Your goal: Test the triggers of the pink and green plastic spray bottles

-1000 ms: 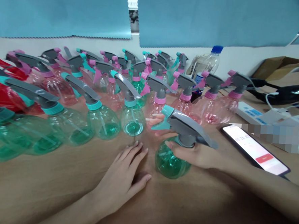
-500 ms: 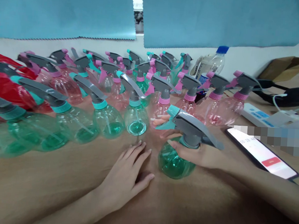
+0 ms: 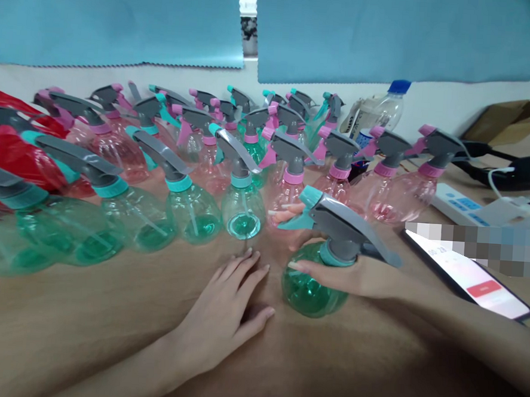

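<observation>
My right hand (image 3: 332, 277) is wrapped round a green spray bottle (image 3: 315, 300) below its grey and teal trigger head. The bottle stands upright on the table, its trigger pointing left. Some of the right hand's fingers are hidden behind the bottle; others show beyond the trigger. To the left, my left hand (image 3: 224, 310) lies flat on the wooden table (image 3: 149, 335) with its fingers stretched out and nothing in it. Just beyond its fingertips stands another green spray bottle (image 3: 244, 212), the nearest thing to that hand.
Several green and pink spray bottles (image 3: 194, 215) stand in rows behind and to the left. A red plastic bag (image 3: 20, 159) lies at far left. On the right are a phone (image 3: 467, 271), a white power strip (image 3: 462, 204), a cardboard box (image 3: 507, 126) and a clear blue-capped bottle (image 3: 389, 110).
The right thumb has shifted slightly down and left on the bottle. My left hand has stayed in place, and the whole view has moved slightly.
</observation>
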`<move>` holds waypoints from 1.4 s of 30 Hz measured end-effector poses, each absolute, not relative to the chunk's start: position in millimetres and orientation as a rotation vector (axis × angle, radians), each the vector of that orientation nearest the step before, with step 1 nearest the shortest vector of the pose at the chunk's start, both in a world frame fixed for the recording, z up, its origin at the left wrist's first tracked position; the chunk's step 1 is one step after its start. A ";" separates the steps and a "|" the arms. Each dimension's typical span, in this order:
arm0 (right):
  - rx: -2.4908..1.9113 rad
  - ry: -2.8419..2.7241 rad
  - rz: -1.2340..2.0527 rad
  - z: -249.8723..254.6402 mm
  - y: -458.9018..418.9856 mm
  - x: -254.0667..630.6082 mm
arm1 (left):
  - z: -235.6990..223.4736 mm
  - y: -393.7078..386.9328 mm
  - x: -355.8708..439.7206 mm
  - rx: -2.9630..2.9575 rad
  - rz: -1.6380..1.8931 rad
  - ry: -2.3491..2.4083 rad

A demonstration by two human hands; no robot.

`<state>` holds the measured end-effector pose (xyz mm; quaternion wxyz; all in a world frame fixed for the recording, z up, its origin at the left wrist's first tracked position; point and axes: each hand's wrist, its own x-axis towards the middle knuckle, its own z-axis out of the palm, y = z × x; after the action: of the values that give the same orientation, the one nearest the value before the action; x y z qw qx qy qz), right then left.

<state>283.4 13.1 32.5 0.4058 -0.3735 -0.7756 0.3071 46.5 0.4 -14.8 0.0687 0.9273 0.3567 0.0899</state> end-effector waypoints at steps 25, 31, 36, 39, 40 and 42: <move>-1.009 -1.892 0.868 46.0 4.1 282.5 | -14.5 1.2 47.4 2.783 0.278 1.077; -1.055 -1.823 0.878 62.6 -0.3 277.3 | -12.9 1.2 47.3 2.790 0.264 1.072; -1.005 -1.802 0.850 67.1 -2.4 274.8 | -11.0 1.3 47.9 2.780 0.266 1.067; -1.014 -1.790 0.845 66.6 -2.6 274.7 | -11.3 1.2 47.9 2.781 0.276 1.067; -1.011 -1.794 0.838 65.9 -2.2 274.9 | -11.4 1.0 47.9 2.782 0.275 1.070; -1.033 -1.820 0.825 63.5 -0.9 275.8 | -11.4 0.7 48.0 2.782 0.269 1.075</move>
<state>275.8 -0.9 63.5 0.4313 -0.4144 -0.7300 0.3307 48.0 0.7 -11.4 0.0734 0.9265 0.3579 0.0896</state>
